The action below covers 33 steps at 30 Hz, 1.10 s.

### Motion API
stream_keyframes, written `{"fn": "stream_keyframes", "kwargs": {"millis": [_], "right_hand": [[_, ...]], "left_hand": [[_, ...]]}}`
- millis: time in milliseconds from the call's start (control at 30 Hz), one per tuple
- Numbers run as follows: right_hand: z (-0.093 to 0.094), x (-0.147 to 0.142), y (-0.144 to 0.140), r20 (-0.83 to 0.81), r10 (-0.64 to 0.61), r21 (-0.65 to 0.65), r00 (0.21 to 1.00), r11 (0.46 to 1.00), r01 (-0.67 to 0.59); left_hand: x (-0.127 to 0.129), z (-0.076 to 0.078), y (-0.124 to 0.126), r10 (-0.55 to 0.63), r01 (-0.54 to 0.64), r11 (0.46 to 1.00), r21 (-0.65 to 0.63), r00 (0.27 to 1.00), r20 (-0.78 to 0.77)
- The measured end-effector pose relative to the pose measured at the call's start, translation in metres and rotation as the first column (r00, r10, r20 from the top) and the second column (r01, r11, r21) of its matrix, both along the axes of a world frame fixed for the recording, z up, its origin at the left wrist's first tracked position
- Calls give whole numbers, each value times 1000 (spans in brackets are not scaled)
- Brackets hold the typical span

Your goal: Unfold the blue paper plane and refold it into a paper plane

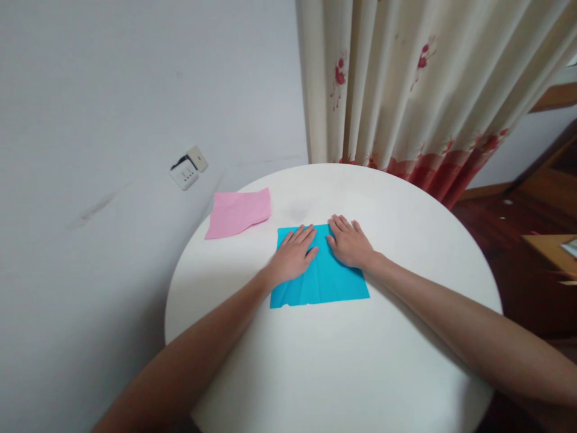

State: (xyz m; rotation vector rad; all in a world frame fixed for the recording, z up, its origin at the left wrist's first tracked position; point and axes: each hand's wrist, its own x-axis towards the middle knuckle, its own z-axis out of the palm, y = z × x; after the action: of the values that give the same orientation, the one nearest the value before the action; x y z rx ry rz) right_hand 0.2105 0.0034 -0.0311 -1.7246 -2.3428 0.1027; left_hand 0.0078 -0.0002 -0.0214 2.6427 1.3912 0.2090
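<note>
2 bare hands lie flat, palms down and fingers spread, on a blue sheet of paper (321, 278) near the middle of a round white table (342, 361). Seen from the person's head, the left hand (294, 255) covers the upper left part of the sheet, its fingers pointing away and slightly right. The right hand (349, 243) covers the upper right part, its fingers pointing away and slightly left. Both thumbs angle toward each other and sit just apart near the sheet's centre line, where a faint vertical crease runs down the paper. Neither hand pinches or lifts anything; both simply press on the sheet. Bare forearms reach in from the lower left and lower right corners. The lower half of the blue sheet is uncovered and lies flat on the table. 1 pink sheet of paper (238, 212) lies apart at the far left edge of the table, slightly rumpled. Behind the table hangs a cream curtain (419, 90) with red flowers and a red hem. A white wall socket (187, 168) sits on the grey wall to the left. Dark wooden flooring (505, 240) shows on the right.
</note>
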Motion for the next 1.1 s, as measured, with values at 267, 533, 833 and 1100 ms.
{"fn": "stream_keyframes", "kwargs": {"millis": [267,533,833,1100], "right_hand": [[-1,5,6,-13,-55,13,998,998,55],[1,8,9,-37,-36,0,999,999,36],[4,16,13,-47,-2,10,999,1000,2],[4,13,10,-27,-10,13,1000,1000,10]], "left_hand": [[0,1,-3,-1,1,1000,9,1000,2],[4,4,-8,-143,143,989,-41,990,1],[-1,4,-3,-164,162,984,-71,986,-16],[-2,5,-5,-160,160,985,-63,987,8]]}}
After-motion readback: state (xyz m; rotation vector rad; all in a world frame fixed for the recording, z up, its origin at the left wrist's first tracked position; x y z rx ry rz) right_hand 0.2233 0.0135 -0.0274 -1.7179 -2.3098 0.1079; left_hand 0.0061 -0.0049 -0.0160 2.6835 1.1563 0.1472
